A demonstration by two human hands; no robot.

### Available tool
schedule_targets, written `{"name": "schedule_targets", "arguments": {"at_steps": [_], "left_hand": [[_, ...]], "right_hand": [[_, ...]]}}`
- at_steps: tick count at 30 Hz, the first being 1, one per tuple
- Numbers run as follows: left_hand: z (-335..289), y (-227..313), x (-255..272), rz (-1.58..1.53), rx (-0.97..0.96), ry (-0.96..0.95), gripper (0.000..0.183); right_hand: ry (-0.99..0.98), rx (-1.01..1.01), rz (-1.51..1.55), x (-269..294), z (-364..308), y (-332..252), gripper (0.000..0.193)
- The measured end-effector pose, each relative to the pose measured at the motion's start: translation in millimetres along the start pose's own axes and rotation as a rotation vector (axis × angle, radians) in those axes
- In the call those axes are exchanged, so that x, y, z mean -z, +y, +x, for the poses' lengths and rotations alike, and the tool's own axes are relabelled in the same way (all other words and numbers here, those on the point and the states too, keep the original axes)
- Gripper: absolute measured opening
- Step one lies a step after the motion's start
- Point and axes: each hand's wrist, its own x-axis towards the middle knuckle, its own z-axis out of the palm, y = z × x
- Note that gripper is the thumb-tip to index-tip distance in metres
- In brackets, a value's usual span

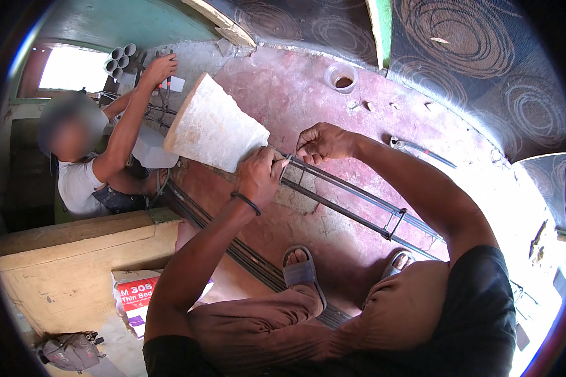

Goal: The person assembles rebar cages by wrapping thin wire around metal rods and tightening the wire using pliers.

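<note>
Gripping rebar cage [352, 201], left hand [258, 176], right hand [324, 141], stone block [214, 125] alongside

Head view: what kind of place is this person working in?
Probably a building site or rough workshop. Both hands, left hand and right hand, grip a steel bar cage on a bare floor, with pipes and a printed sack nearby.

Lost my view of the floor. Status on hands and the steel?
Left hand and right hand both gripping the end of the rebar cage. Cage lies on the red floor. White sack right behind the hands.
</note>
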Motion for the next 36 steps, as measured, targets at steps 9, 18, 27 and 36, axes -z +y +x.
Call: {"name": "schedule_targets", "arguments": {"at_steps": [9,18,27,36], "left_hand": [[23,20,9,-0.021,0.063,0.091,0.016],[65,15,-9,0.236,0.082,-0.048,0.011],[76,13,-22,0.303,0.149,-0.181,0.01],[61,-8,2,0.246,-0.275,-0.441,0.02]], "right_hand": [[0.162,0.264,-0.395,-13,-14,-6,0.014],[0.346,0.299,-0.697,-28,-22,-16,0.016],[0.435,0.517,-0.708,-30,-21,0,0.016],[0.416,0.439,-0.696,-29,-23,-4,0.014]]}}
